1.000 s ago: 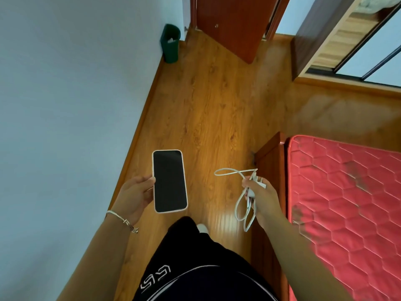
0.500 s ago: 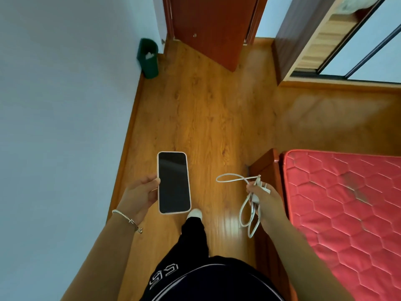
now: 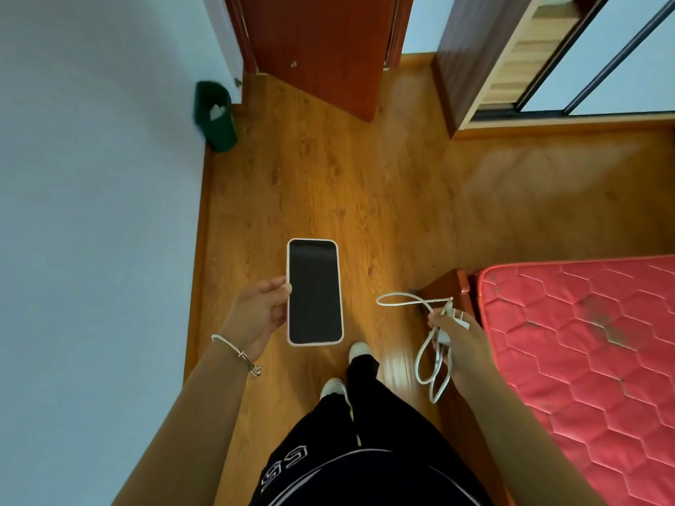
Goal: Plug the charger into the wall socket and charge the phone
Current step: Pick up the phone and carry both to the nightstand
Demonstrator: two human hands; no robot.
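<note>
A wooden floor runs between a pale blue wall on the left and a red quilted mattress in its dark wooden frame on the right. At the far end a reddish door stands ajar, with a green bin against the wall just beside it. The person stands over the floor in black trousers and pale shoes. The left hand, a thin bracelet at its wrist, grips a phone by its edge, dark screen up. The right hand is closed around a white charger, prongs pointing away, its cable looping out and dangling below. No socket is in sight.
</note>
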